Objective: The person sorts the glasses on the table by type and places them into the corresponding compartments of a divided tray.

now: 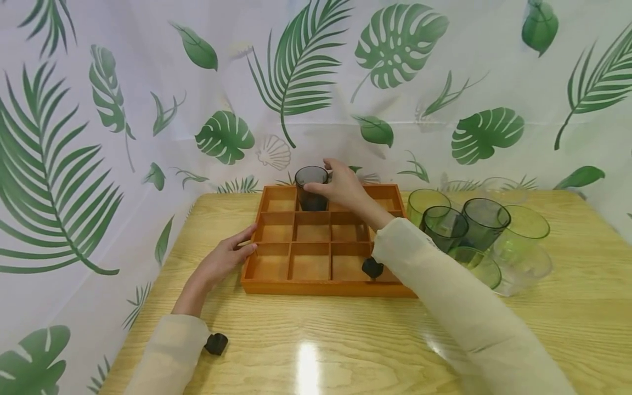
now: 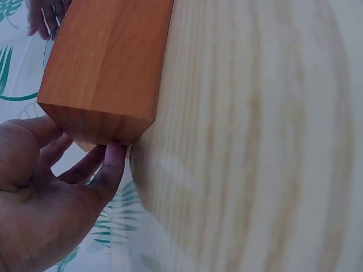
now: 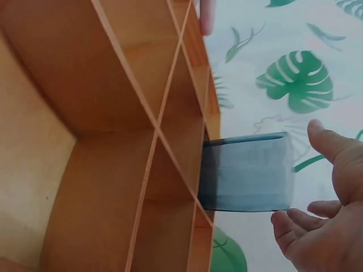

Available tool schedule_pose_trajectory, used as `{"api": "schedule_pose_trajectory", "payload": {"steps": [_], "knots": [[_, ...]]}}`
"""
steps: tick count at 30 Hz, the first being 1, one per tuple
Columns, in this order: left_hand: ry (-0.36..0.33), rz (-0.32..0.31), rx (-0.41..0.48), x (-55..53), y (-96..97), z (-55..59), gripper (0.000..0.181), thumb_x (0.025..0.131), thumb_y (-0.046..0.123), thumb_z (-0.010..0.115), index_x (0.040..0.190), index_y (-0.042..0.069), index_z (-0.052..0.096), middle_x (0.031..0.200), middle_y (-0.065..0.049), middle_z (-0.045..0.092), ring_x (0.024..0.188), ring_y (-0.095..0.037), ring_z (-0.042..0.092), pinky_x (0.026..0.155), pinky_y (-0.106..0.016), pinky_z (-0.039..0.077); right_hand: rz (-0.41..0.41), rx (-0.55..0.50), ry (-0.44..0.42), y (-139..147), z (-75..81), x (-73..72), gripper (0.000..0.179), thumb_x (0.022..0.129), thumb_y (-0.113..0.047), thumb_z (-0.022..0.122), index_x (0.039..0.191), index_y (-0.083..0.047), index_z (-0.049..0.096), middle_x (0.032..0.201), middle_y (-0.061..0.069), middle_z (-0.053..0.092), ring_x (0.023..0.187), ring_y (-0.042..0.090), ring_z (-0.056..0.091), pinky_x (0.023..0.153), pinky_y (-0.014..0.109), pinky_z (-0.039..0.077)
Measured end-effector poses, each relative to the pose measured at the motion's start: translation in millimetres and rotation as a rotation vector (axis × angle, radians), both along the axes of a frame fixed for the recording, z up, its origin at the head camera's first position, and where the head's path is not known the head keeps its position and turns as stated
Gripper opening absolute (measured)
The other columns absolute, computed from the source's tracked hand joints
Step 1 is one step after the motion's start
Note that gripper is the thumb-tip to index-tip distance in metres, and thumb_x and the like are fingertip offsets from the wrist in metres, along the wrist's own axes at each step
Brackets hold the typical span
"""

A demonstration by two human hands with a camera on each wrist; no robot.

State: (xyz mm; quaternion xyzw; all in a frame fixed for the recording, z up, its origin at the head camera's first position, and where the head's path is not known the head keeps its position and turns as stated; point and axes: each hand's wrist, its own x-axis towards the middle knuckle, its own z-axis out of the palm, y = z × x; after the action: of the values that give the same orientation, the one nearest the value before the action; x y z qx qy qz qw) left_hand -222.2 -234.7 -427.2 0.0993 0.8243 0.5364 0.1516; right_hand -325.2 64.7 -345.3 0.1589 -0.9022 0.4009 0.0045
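Note:
A smoky grey drinking glass [image 1: 311, 198] stands upright in a back-row compartment of the orange-brown wooden divided box [image 1: 326, 287]. Around its upper part my right hand [image 1: 345, 185] is spread. In the right wrist view, thumb and fingers of that right hand [image 3: 340, 209] are parted; the thumb is off the glass [image 3: 247, 175], and a fingertip lies close to its rim corner. My left hand [image 1: 223, 262] rests its fingers against the box's left side. Up close in the left wrist view, the left hand [image 2: 62, 187] touches the box's end face [image 2: 91, 124].
Right of the box several tumblers stand close together: a yellow-green glass [image 1: 427, 204], dark grey glasses [image 1: 486, 222], a green glass [image 1: 476, 266] and a clear glass [image 1: 530, 266]. A leaf-patterned cloth [image 1: 316, 109] hangs behind the wooden table [image 1: 276, 340].

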Motion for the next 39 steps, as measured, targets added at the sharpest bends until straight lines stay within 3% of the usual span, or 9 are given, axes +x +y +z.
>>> {"api": "schedule_pose_trajectory", "payload": {"steps": [7,15,22,29,35,39], "knots": [[-0.003,0.015,-0.024,-0.6,0.9,0.2,0.061,0.112,0.023,0.049,0.167,0.017,0.023,0.171,-0.014,0.016,0.151,-0.036,0.030,0.118,-0.053,0.033,0.045,-0.123,-0.036,19.0,9.9,21.6,0.083,0.096,-0.037,0.076,0.158,0.001,0.036,0.156,0.020,0.045,0.137,0.036,0.049,0.110,0.050,0.045],[-0.008,0.008,-0.013,-0.7,0.0,0.3,0.061,0.112,0.023,0.049,0.167,0.018,0.022,0.171,-0.013,0.015,0.152,-0.036,0.028,0.119,-0.053,0.032,0.099,-0.176,-0.044,53.6,22.5,50.9,0.075,0.097,-0.030,0.075,0.157,-0.001,0.041,0.151,0.019,0.050,0.131,0.034,0.055,0.106,0.050,0.048],[-0.004,0.005,-0.025,0.9,-0.8,0.6,0.062,0.112,0.024,0.049,0.167,0.018,0.021,0.171,-0.014,0.015,0.153,-0.037,0.026,0.119,-0.054,0.030,0.118,-0.167,-0.015,88.8,31.3,77.6,0.068,0.098,-0.024,0.075,0.154,0.000,0.045,0.138,0.017,0.058,0.121,0.031,0.060,0.099,0.045,0.052],[-0.006,0.001,-0.014,1.4,-0.8,-1.2,0.062,0.112,0.023,0.049,0.167,0.015,0.021,0.171,-0.017,0.014,0.152,-0.039,0.025,0.119,-0.055,0.030,0.122,-0.117,-0.009,121.8,33.7,102.7,0.065,0.100,-0.027,0.072,0.155,-0.004,0.046,0.141,0.013,0.058,0.122,0.027,0.059,0.099,0.040,0.050],[-0.010,0.005,-0.020,1.6,-0.6,-2.1,0.062,0.112,0.025,0.049,0.167,0.016,0.022,0.171,-0.016,0.016,0.152,-0.038,0.027,0.119,-0.054,0.031,0.107,-0.088,-0.005,151.6,31.9,117.0,0.065,0.101,-0.028,0.072,0.157,-0.011,0.044,0.145,0.011,0.056,0.125,0.026,0.056,0.092,0.019,0.047],[-0.007,0.003,-0.017,1.4,-0.7,-0.8,0.063,0.112,0.025,0.050,0.167,0.016,0.021,0.171,-0.017,0.015,0.153,-0.039,0.025,0.119,-0.055,0.030,0.086,-0.087,0.016,172.1,30.1,124.5,0.063,0.101,-0.023,0.071,0.157,-0.008,0.045,0.144,0.012,0.056,0.121,0.021,0.057,0.086,0.014,0.049]]}}
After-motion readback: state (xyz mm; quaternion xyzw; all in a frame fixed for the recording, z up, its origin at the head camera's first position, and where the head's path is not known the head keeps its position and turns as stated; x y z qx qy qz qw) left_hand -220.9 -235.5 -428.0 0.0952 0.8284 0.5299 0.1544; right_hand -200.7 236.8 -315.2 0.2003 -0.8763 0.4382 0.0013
